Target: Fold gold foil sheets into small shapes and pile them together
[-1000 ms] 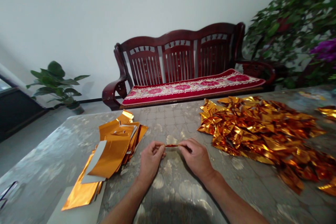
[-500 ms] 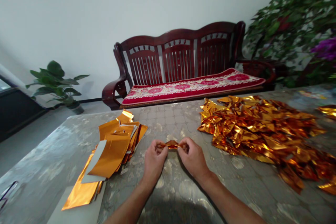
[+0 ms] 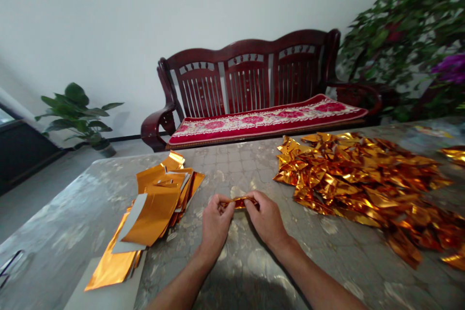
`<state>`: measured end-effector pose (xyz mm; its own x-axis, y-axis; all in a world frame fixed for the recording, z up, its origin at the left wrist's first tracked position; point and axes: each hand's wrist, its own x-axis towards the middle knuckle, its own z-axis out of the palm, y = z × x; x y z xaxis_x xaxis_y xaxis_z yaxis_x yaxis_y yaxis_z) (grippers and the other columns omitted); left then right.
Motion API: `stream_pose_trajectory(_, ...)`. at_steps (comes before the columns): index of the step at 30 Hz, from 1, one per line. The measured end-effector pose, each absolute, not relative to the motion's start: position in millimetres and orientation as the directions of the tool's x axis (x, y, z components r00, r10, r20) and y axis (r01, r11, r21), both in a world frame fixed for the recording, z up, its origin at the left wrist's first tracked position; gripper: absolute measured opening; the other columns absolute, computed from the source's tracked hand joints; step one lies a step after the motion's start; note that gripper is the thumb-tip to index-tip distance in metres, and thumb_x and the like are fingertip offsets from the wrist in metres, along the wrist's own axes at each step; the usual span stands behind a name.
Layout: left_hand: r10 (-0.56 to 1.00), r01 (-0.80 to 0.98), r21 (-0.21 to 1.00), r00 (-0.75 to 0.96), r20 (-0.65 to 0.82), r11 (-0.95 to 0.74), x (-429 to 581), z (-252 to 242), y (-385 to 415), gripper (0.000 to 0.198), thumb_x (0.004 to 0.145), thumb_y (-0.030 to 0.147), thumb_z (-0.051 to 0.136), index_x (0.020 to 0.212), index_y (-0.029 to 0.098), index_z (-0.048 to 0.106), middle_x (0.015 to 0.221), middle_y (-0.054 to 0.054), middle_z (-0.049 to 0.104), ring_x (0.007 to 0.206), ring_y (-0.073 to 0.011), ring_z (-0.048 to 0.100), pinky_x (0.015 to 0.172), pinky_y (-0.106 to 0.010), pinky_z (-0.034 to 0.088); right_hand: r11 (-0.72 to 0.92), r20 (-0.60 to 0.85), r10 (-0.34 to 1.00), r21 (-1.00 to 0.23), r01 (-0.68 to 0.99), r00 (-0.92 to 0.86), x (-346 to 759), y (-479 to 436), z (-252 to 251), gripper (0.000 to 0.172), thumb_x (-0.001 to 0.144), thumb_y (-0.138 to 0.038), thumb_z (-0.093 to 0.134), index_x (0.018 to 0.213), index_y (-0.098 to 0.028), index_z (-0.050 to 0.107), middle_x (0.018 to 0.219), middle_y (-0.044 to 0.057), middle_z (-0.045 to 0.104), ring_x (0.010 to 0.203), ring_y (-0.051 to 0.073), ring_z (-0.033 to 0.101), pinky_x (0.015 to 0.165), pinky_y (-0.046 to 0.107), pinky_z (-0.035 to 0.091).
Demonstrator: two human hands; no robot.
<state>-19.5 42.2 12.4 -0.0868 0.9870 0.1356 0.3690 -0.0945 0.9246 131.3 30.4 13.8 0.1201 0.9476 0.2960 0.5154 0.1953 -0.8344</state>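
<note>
Between my two hands, over the middle of the table, is a small folded piece of gold foil paper [image 3: 240, 203]. My left hand [image 3: 215, 220] pinches its left end between thumb and fingers. At the other end, my right hand [image 3: 267, 219] pinches it the same way. The fingers partly cover both ends. A loose stack of flat gold foil sheets [image 3: 156, 215], some with the pale side up, lies to the left of my hands. On the right spreads a large heap of folded gold foil pieces [image 3: 348, 174].
The table [image 3: 232, 276] has a grey patterned cover. A pale sheet [image 3: 98, 295] lies under the stack's near end, and a dark-rimmed object [image 3: 10, 266] sits at the left edge. Beyond stands a wooden bench [image 3: 247, 77] with a red floral cushion [image 3: 254, 123]. Potted plants [image 3: 78, 116] flank it.
The foil piece looks flatter and straighter than before. My left hand has shifted slightly right, and the right thumb and fingers have moved a little inward along the foil.
</note>
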Motion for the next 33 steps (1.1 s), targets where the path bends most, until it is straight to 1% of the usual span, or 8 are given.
stream_pose_trajectory(4, 0.994, 0.347, 0.936, -0.065, 0.086, -0.058, -19.8, 13.9, 44.1, 0.016, 0.078, 0.035, 0.065, 0.078, 0.018, 0.064, 0.057, 0.004, 0.059, 0.053, -0.0122, 0.056, 0.055, -0.021, 0.044, 0.179, 0.265, 0.959, -0.845, 0.504, 0.103, 132.7, 30.7, 12.9, 0.023, 0.089, -0.025, 0.049, 0.089, -0.020, 0.072, 0.087, 0.005, 0.074, 0.085, 0.020, 0.067, 0.075, 0.028, 0.047)
stream_pose_trajectory(8, 0.998, 0.288, 0.956, -0.016, 0.060, -0.052, -20.8, 12.5, 46.6, 0.020, 0.079, 0.037, 0.064, 0.083, 0.018, 0.070, 0.069, 0.000, 0.070, 0.060, -0.0143, 0.064, 0.058, -0.023, 0.050, 0.179, 0.261, 0.961, -0.837, 0.517, 0.091, 132.5, 29.9, 12.2, 0.025, 0.090, -0.026, 0.049, 0.091, -0.021, 0.073, 0.088, 0.005, 0.076, 0.085, 0.020, 0.069, 0.073, 0.027, 0.048)
stream_pose_trajectory(11, 0.998, 0.295, 0.954, -0.009, 0.066, -0.060, -20.8, 13.4, 46.2, 0.022, 0.081, 0.037, 0.062, 0.083, 0.018, 0.073, 0.074, -0.001, 0.073, 0.061, -0.0147, 0.066, 0.060, -0.024, 0.052, 0.183, 0.265, 0.961, -0.824, 0.536, 0.079, 131.3, 29.0, 11.9, 0.026, 0.091, -0.026, 0.048, 0.091, -0.021, 0.074, 0.087, 0.005, 0.076, 0.084, 0.019, 0.069, 0.073, 0.026, 0.047)
stream_pose_trajectory(16, 0.997, 0.346, 0.938, -0.045, 0.058, -0.039, -19.1, 18.8, 42.5, 0.022, 0.080, 0.038, 0.064, 0.078, 0.017, 0.071, 0.066, -0.001, 0.071, 0.054, -0.0139, 0.064, 0.054, -0.022, 0.048, 0.174, 0.256, 0.964, -0.818, 0.548, 0.077, 129.6, 27.9, 11.2, 0.028, 0.092, -0.028, 0.047, 0.088, -0.020, 0.073, 0.085, 0.004, 0.075, 0.080, 0.018, 0.069, 0.070, 0.025, 0.046)
stream_pose_trajectory(21, 0.997, 0.350, 0.936, -0.045, 0.068, -0.048, -18.6, 19.2, 39.6, 0.024, 0.082, 0.039, 0.062, 0.076, 0.016, 0.066, 0.061, 0.001, 0.067, 0.050, -0.0126, 0.061, 0.052, -0.021, 0.044, 0.179, 0.253, 0.965, -0.820, 0.543, 0.064, 128.1, 26.8, 11.2, 0.029, 0.093, -0.029, 0.045, 0.084, -0.020, 0.071, 0.068, 0.001, 0.070, 0.065, 0.016, 0.065, 0.061, 0.023, 0.042)
stream_pose_trajectory(23, 0.997, 0.344, 0.938, -0.042, 0.060, -0.042, -18.6, 17.5, 38.8, 0.024, 0.081, 0.040, 0.063, 0.075, 0.017, 0.065, 0.059, 0.002, 0.065, 0.049, -0.0128, 0.060, 0.052, -0.022, 0.043, 0.182, 0.264, 0.962, -0.807, 0.562, 0.069, 127.6, 26.3, 11.5, 0.029, 0.093, -0.029, 0.045, 0.081, -0.021, 0.069, 0.065, 0.000, 0.068, 0.062, 0.015, 0.063, 0.060, 0.023, 0.041)
stream_pose_trajectory(27, 0.998, 0.349, 0.935, -0.009, 0.065, -0.058, -17.8, 14.5, 36.7, 0.025, 0.083, 0.041, 0.061, 0.073, 0.018, 0.062, 0.055, 0.003, 0.062, 0.049, -0.0132, 0.060, 0.052, -0.022, 0.043, 0.197, 0.307, 0.948, -0.772, 0.605, 0.084, 126.9, 25.7, 12.1, 0.029, 0.093, -0.028, 0.045, 0.076, -0.021, 0.067, 0.068, 0.001, 0.069, 0.062, 0.015, 0.062, 0.061, 0.023, 0.039)
stream_pose_trajectory(33, 0.998, 0.302, 0.951, 0.011, 0.058, -0.059, -15.0, 14.6, 35.8, 0.024, 0.084, 0.042, 0.059, 0.076, 0.019, 0.057, 0.060, 0.002, 0.064, 0.048, -0.0125, 0.059, 0.051, -0.022, 0.045, 0.202, 0.327, 0.941, -0.759, 0.618, 0.093, 124.8, 26.2, 11.4, 0.027, 0.092, -0.026, 0.046, 0.077, -0.021, 0.068, 0.073, 0.002, 0.071, 0.067, 0.016, 0.064, 0.063, 0.024, 0.040)
